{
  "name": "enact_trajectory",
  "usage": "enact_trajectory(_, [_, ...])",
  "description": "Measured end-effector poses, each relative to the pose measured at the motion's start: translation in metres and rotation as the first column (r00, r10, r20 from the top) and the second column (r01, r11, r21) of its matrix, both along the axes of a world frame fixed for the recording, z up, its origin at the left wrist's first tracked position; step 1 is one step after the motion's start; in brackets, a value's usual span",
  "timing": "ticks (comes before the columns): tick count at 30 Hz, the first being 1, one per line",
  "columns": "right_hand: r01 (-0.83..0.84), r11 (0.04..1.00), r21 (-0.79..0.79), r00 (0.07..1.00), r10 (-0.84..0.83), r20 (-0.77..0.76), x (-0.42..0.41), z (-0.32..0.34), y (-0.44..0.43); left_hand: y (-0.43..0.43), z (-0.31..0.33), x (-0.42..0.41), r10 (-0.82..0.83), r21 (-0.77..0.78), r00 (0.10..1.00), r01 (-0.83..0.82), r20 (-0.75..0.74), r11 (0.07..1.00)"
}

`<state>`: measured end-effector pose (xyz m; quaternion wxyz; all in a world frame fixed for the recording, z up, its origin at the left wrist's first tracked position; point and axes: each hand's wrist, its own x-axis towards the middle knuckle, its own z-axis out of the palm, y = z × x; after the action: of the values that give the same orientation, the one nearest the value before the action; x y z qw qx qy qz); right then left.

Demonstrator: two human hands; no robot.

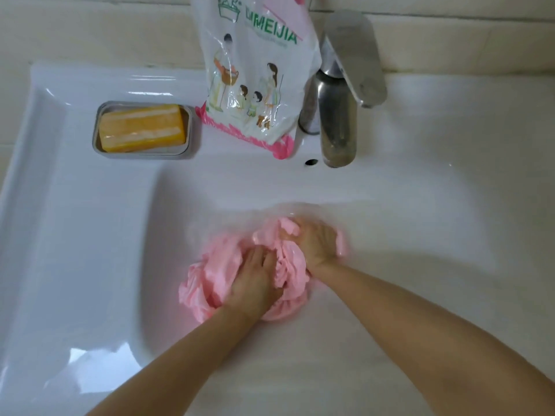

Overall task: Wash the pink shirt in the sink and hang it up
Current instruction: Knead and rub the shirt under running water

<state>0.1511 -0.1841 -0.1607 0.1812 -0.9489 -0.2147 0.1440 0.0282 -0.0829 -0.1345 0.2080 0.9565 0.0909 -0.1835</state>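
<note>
The bunched pink shirt (220, 259) lies in the sink (60, 205) at 6 o'clock from the tap (338, 115), the left hand (255, 283) pressing it with almost straight fingers, the right hand (315, 241) at its 1 o'clock clutching cloth.

The crumpled, wet pink fabric shirt (210, 265) lies bunched in a loose heap near the middle of the glossy white ceramic sink (120, 250), folds twisted together.

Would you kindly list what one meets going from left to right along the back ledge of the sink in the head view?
Grey soap dish holding a yellow soap bar → white printed plastic bag → steel faucet.
</note>
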Motion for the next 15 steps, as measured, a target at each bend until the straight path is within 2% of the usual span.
enact_trajectory(1, [0.104, 0.992, 0.077, 0.992, -0.098, -0.084, 0.002, 0.003, -0.005, 0.005, 0.005, -0.002, -0.115, 0.145, 0.993, 0.113, 0.006, 0.983])
enact_trajectory(3, [0.222, 0.96, 0.17, 0.975, -0.217, -0.05, -0.004, 0.011, -0.018, 0.013, 0.022, -0.007, -0.237, 0.323, 0.971, 0.217, 0.023, 0.921])
enact_trajectory(5, [0.269, 0.961, 0.065, 0.963, -0.27, 0.018, -0.014, 0.015, -0.035, 0.021, 0.033, -0.013, -0.25, 0.337, 0.968, 0.243, -0.022, 0.909])
enact_trajectory(6, [0.332, 0.943, 0.02, 0.943, -0.331, -0.019, -0.014, 0.018, -0.04, 0.022, 0.029, -0.014, -0.249, 0.345, 0.965, 0.264, -0.089, 0.901])
enact_trajectory(8, [0.393, 0.919, 0.023, 0.907, -0.384, -0.171, -0.019, 0.023, -0.037, 0.019, 0.03, -0.014, -0.112, 0.259, 0.951, 0.191, -0.288, 0.947])
enact_trajectory(11, [0.33, 0.92, 0.211, 0.901, -0.24, -0.361, -0.035, 0.018, -0.021, 0.011, 0.023, -0.017, 0.0, 0.16, 0.947, 0.055, -0.322, 0.986])
enact_trajectory(13, [0.335, 0.898, 0.284, 0.862, -0.17, -0.478, -0.044, 0.026, -0.02, 0.007, 0.024, -0.013, 0.038, 0.151, 0.965, 0.002, -0.258, 0.989])
enact_trajectory(14, [0.312, 0.898, 0.31, 0.874, -0.144, -0.463, -0.051, 0.031, -0.021, 0.007, 0.022, -0.011, 0.038, 0.137, 0.979, -0.011, -0.198, 0.991])
enact_trajectory(15, [0.24, 0.91, 0.338, 0.919, -0.102, -0.38, -0.06, 0.034, -0.022, 0.008, 0.02, -0.01, 0.019, 0.153, 0.983, 0.008, -0.18, 0.988])
